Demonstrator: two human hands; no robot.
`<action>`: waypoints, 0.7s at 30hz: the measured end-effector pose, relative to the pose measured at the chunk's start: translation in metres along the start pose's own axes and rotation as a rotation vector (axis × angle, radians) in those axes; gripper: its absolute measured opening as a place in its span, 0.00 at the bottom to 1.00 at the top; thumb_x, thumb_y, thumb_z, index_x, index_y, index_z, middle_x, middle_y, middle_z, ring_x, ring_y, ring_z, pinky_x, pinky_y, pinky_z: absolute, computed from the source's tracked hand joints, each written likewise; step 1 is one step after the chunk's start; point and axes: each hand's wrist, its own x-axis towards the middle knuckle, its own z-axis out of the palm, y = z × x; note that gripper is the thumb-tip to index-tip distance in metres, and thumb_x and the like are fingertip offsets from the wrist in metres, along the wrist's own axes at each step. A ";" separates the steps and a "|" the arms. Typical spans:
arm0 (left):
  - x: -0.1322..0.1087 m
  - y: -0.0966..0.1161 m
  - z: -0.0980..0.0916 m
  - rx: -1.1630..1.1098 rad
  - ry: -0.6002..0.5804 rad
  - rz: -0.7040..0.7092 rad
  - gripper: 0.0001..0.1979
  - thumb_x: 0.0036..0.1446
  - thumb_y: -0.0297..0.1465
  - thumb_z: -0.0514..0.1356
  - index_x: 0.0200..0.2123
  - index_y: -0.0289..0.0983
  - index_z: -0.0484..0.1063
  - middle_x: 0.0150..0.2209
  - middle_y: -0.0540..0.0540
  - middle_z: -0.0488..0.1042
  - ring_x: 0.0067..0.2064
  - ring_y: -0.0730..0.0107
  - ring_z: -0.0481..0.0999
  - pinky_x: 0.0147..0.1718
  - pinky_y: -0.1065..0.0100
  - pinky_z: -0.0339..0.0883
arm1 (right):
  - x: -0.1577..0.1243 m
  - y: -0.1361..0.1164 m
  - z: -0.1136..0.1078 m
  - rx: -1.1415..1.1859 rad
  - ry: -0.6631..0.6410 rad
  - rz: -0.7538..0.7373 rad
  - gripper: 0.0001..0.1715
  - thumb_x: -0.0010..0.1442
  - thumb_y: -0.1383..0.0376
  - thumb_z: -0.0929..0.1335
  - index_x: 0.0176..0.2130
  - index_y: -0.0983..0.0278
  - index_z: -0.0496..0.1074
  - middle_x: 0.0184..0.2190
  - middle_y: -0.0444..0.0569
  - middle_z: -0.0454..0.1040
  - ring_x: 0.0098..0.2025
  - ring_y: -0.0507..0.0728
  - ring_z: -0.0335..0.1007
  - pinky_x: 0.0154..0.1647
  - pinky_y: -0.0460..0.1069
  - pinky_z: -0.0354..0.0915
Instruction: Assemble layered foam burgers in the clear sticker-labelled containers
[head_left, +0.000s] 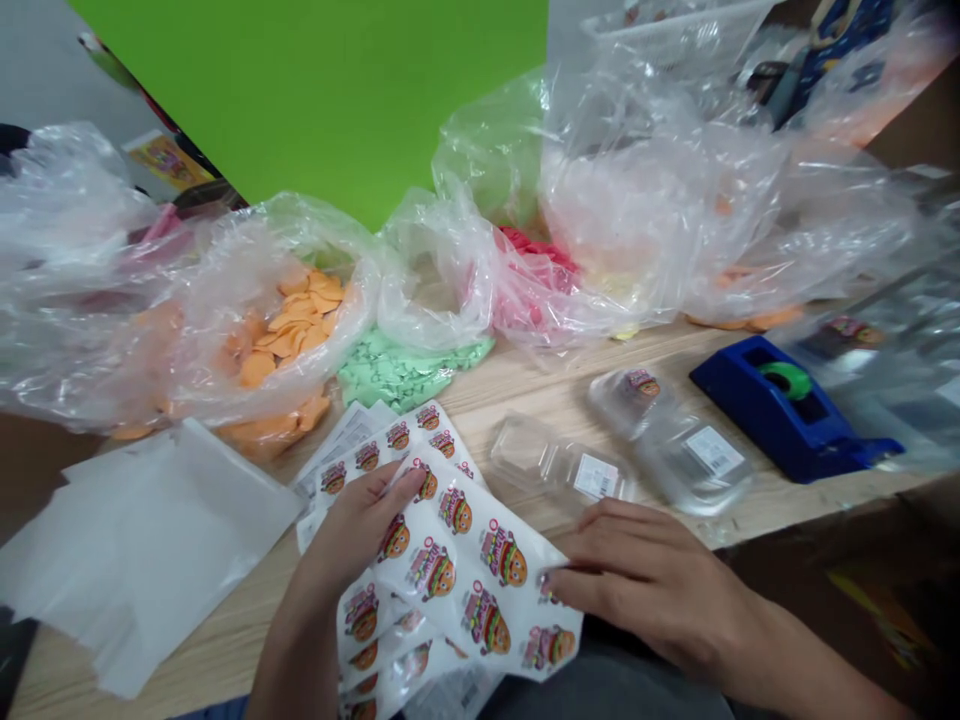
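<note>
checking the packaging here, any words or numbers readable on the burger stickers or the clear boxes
No text can be read for certain.
Glossy white sticker sheet: pink lettering on each cartoon burger sticker, too blurred to read.
Clear plastic box: white barcode label, too small to read.
Second clear plastic box: white label, too small to read.

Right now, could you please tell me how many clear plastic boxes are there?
2: one box beside the sticker sheets, one nearer the tape dispenser; bags may hide more.
</note>
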 end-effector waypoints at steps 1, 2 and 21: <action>0.001 -0.002 -0.002 0.007 0.008 0.010 0.15 0.51 0.42 0.56 0.23 0.37 0.65 0.19 0.52 0.70 0.20 0.75 0.67 0.18 0.76 0.58 | 0.000 -0.001 -0.001 0.047 0.017 0.030 0.17 0.59 0.68 0.62 0.46 0.52 0.69 0.39 0.48 0.72 0.40 0.55 0.67 0.41 0.51 0.62; 0.003 -0.003 -0.005 0.028 0.024 0.030 0.15 0.51 0.42 0.56 0.23 0.37 0.65 0.20 0.52 0.70 0.21 0.74 0.67 0.19 0.76 0.58 | 0.000 0.000 -0.003 0.126 0.055 0.064 0.15 0.58 0.68 0.63 0.43 0.52 0.71 0.40 0.48 0.70 0.42 0.55 0.66 0.42 0.51 0.62; -0.001 -0.009 0.037 0.608 -0.320 0.573 0.13 0.60 0.32 0.47 0.29 0.39 0.70 0.53 0.49 0.65 0.53 0.68 0.63 0.51 0.65 0.58 | 0.037 0.068 0.005 0.712 0.504 0.613 0.18 0.52 0.61 0.68 0.43 0.61 0.64 0.28 0.43 0.71 0.33 0.51 0.67 0.36 0.47 0.61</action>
